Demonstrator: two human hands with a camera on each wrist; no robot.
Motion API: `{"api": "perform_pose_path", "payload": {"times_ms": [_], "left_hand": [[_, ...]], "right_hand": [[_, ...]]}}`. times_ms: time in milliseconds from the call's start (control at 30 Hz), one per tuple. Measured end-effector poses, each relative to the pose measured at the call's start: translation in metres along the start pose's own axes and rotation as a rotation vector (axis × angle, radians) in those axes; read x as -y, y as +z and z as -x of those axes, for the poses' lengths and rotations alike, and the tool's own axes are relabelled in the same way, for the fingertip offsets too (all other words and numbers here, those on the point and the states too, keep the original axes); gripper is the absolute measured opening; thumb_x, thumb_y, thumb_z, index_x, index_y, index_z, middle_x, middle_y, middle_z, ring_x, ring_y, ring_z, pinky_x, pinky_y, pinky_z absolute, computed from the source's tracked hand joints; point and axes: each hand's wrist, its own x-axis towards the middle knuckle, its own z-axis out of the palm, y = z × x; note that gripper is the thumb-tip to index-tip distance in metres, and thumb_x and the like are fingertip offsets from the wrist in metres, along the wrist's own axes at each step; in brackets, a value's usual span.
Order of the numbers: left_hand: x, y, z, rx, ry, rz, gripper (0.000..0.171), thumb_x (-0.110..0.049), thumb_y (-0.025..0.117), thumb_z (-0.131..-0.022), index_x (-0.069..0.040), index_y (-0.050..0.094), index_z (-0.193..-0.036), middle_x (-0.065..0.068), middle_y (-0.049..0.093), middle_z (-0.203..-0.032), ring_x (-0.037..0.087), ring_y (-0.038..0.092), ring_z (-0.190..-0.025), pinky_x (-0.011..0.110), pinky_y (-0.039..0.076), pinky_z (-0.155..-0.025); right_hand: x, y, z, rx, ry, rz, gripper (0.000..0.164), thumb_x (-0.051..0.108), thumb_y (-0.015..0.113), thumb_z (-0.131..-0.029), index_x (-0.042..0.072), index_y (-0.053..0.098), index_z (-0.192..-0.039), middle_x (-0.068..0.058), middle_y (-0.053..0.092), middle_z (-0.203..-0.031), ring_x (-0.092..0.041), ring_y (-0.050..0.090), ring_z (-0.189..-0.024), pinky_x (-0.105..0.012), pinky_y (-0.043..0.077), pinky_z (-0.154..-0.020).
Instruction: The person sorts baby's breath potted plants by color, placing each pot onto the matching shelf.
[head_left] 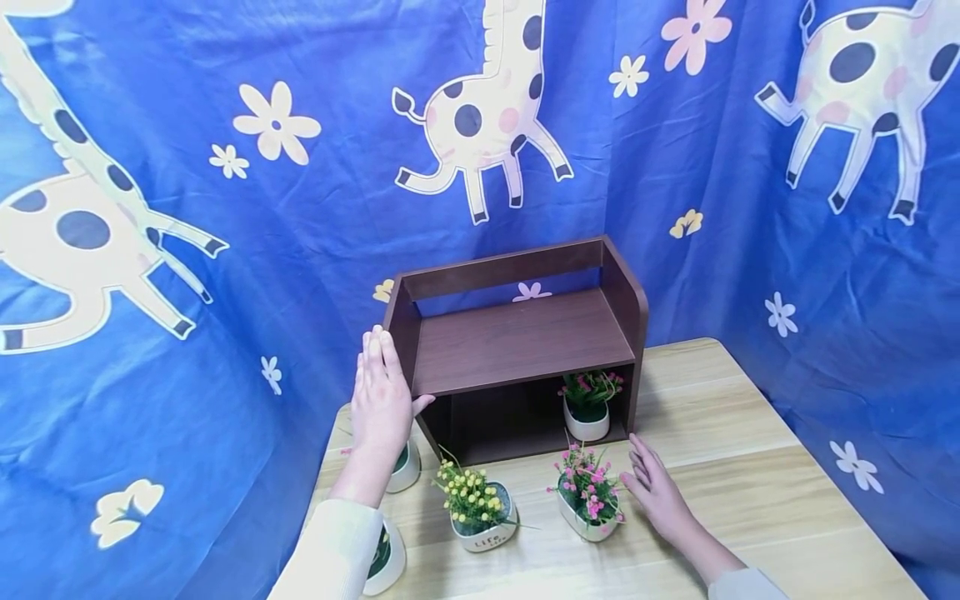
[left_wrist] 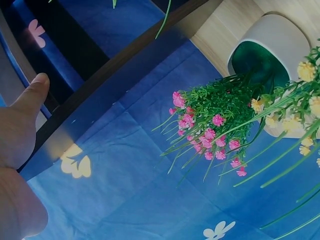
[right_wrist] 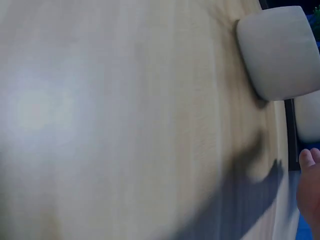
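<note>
A dark brown two-level shelf (head_left: 525, 337) stands on the wooden table. My left hand (head_left: 382, 408) lies along its left side panel, fingers straight, thumb stretched toward the front edge; it holds nothing. My right hand (head_left: 660, 492) is by the lower right front corner, fingers extended, the fingertips seeming to touch it. Inside the lower compartment, at the right, sits a white pot (head_left: 587, 427) of pink flowers. Another pink-flowered pot (head_left: 597, 530) stands in front, just left of my right hand. Beside it is a yellow-flowered pot (head_left: 489, 540) with lettering.
Two more white pots, a rear one (head_left: 406, 472) and a nearer one (head_left: 392, 568), stand at the left, partly hidden by my left arm. The table (head_left: 750, 483) extends to the right. A blue curtain (head_left: 322, 225) with giraffes and flowers hangs behind and on both sides.
</note>
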Motion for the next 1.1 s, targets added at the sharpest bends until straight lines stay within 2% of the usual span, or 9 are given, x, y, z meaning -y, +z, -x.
{"api": "perform_pose_path", "payload": {"times_ms": [133,233,433,533,633,733,867,967,1100], "left_hand": [[0.0,0.0,0.0,-0.006,0.0,0.0,0.148,-0.047,0.097,-0.055,0.002,0.004,-0.16,0.023,0.007,-0.169,0.036,0.015,-0.157,0.05,0.026,-0.126],[0.001,0.0,0.0,-0.003,0.001,-0.002,0.148,-0.047,0.097,-0.056,0.002,0.004,-0.16,0.023,0.006,-0.169,0.037,0.015,-0.157,0.05,0.026,-0.126],[0.0,-0.001,-0.001,0.016,-0.004,-0.002,0.147,-0.047,0.096,-0.058,0.0,0.002,-0.16,0.023,0.004,-0.169,0.036,0.013,-0.158,0.05,0.025,-0.127],[0.0,-0.001,-0.001,0.022,-0.008,-0.002,0.147,-0.048,0.096,-0.058,0.001,0.002,-0.16,0.023,0.004,-0.169,0.036,0.013,-0.158,0.05,0.025,-0.127],[0.0,-0.001,-0.001,0.027,-0.01,-0.003,0.148,-0.048,0.096,-0.058,0.001,0.001,-0.16,0.024,0.005,-0.169,0.036,0.012,-0.158,0.05,0.025,-0.127],[0.0,-0.001,-0.001,0.031,-0.01,-0.005,0.148,-0.048,0.096,-0.058,0.0,0.0,-0.16,0.024,0.004,-0.169,0.036,0.012,-0.158,0.05,0.025,-0.127],[0.001,0.0,-0.001,0.025,-0.008,-0.009,0.148,-0.049,0.096,-0.058,0.0,0.001,-0.16,0.023,0.004,-0.169,0.035,0.011,-0.158,0.05,0.025,-0.127],[0.001,0.001,-0.001,0.016,-0.006,-0.008,0.148,-0.049,0.096,-0.057,0.0,0.001,-0.16,0.022,0.004,-0.169,0.035,0.012,-0.158,0.049,0.025,-0.127],[0.001,0.001,0.0,0.007,-0.003,-0.008,0.148,-0.048,0.096,-0.057,0.001,0.002,-0.16,0.022,0.005,-0.169,0.035,0.012,-0.158,0.05,0.026,-0.126]], "right_hand": [[-0.002,0.001,0.01,0.025,-0.018,0.003,0.07,0.022,0.059,-0.102,0.008,0.022,-0.16,-0.026,0.026,-0.162,-0.048,0.039,-0.142,-0.018,0.037,-0.111],[-0.003,0.004,0.016,0.065,-0.05,-0.026,0.072,0.008,0.058,-0.099,0.007,0.021,-0.16,-0.026,0.024,-0.163,-0.043,0.038,-0.143,-0.011,0.035,-0.11],[-0.004,0.009,0.027,0.154,-0.087,-0.063,0.097,-0.017,0.059,-0.075,0.004,0.018,-0.16,-0.027,0.016,-0.164,0.006,0.036,-0.139,-0.009,0.032,-0.11],[-0.004,0.011,0.032,0.207,-0.093,-0.049,0.102,-0.017,0.061,-0.073,0.007,0.016,-0.161,-0.025,0.014,-0.165,0.017,0.031,-0.134,-0.01,0.032,-0.111],[-0.003,0.014,0.036,0.236,-0.093,-0.03,0.102,-0.009,0.071,-0.077,0.01,0.017,-0.162,-0.025,0.013,-0.166,0.008,0.035,-0.138,-0.009,0.031,-0.112],[-0.002,0.017,0.04,0.23,-0.045,0.042,0.102,0.014,0.081,-0.08,0.017,0.019,-0.162,-0.023,0.016,-0.167,-0.009,0.028,-0.148,-0.01,0.025,-0.113],[-0.005,0.022,0.043,0.175,0.039,0.229,0.107,0.043,0.086,-0.073,0.022,0.026,-0.16,-0.014,0.024,-0.167,-0.028,0.024,-0.152,-0.031,0.026,-0.119],[-0.009,0.026,0.043,0.132,0.055,0.322,0.107,0.05,0.086,-0.072,0.013,0.033,-0.157,-0.014,0.032,-0.164,-0.034,0.035,-0.149,-0.047,0.026,-0.119],[-0.012,0.031,0.043,0.061,0.022,0.357,0.099,0.05,0.085,-0.073,0.001,0.043,-0.149,-0.018,0.044,-0.156,-0.037,0.049,-0.14,-0.05,0.032,-0.116]]}}
